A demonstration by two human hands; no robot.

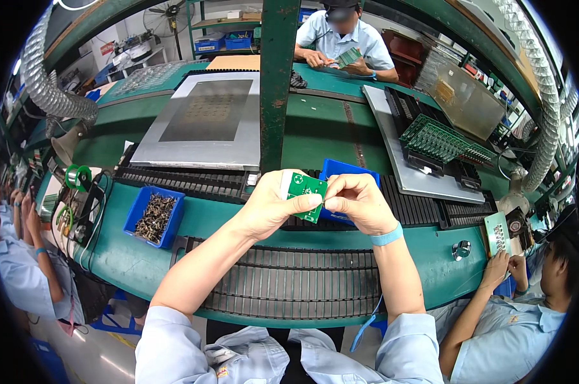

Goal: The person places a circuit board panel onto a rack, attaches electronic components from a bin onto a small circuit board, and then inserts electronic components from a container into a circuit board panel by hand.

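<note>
Board is up over the tabletop, our left hand gripping it. Our right hand is at its edge, can't tell if it's pinching anything. Blue bin behind, parts bin off left.

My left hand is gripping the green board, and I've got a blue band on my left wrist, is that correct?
Not quite: the head view shows the blue band on the wrist of the right hand. The left hand is indeed gripping the green board.
</note>
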